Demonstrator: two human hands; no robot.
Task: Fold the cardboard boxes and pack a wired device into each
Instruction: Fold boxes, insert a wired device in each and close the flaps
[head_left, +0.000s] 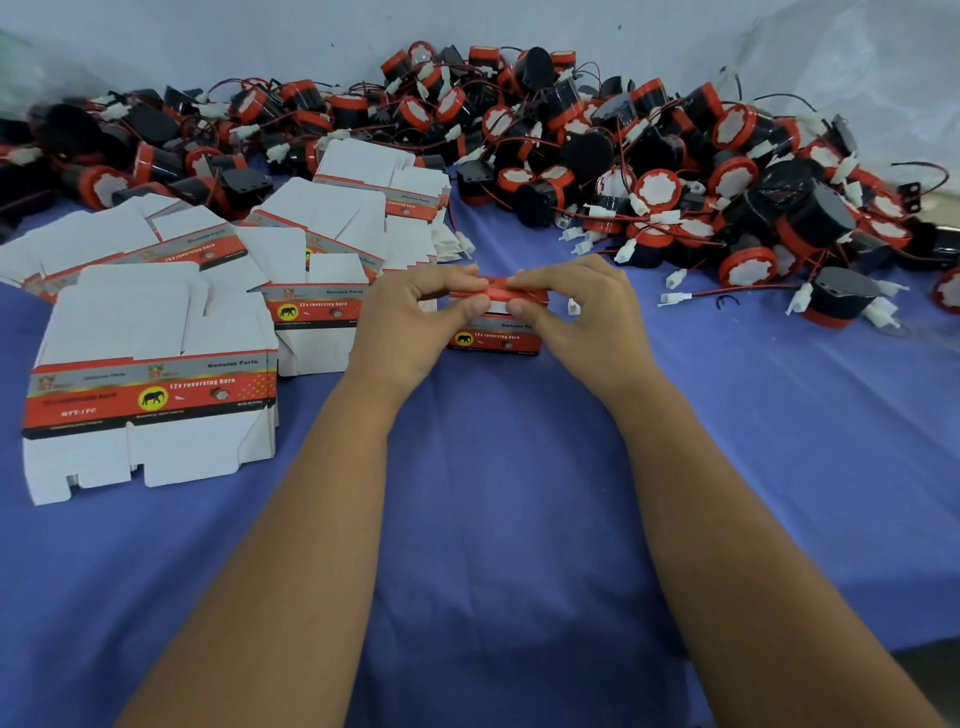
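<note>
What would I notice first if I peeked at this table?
Probably the huge heap of red-and-black horns with tangled wires, piled along the far side. Then the two hands, left hand and right hand, pinching a small red box in the middle, with flat boxes stacked left.

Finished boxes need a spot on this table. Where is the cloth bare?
Bare blue cloth lies right of the right hand, below the horn pile, and between the forearms. Left is crowded with flat boxes; the back edge is all horns. The box sits between both hands.
</note>
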